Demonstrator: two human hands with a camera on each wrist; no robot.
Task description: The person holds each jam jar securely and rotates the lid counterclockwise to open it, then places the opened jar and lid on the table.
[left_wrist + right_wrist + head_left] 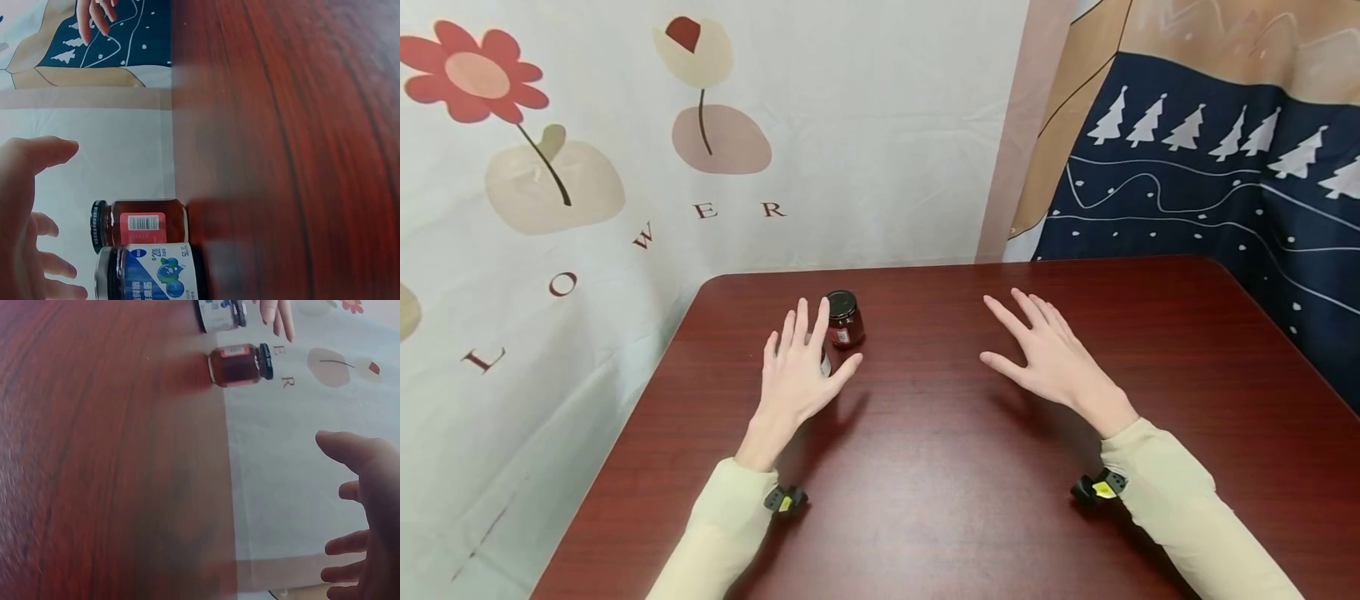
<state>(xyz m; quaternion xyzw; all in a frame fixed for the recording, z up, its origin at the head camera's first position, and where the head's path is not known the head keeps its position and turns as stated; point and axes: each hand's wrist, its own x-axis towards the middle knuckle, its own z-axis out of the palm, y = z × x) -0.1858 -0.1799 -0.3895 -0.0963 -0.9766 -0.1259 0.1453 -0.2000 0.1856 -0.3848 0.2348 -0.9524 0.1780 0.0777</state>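
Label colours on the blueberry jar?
The label is mostly blue and white, split along a diagonal; clearest in the left wrist view.

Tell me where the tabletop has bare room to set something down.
The table is bare between the red-labelled jar and the right hand, between the sleeves, and from the right hand to the right edge. Crowded: far left, where that jar and the blue-labelled jar stand close together by the left hand.

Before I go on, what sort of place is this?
Probably an indoor work corner; I can't tell which room. What shows it: a wood-grained table close in front, with a flower-print cloth and a tree-print cloth hanging behind it.
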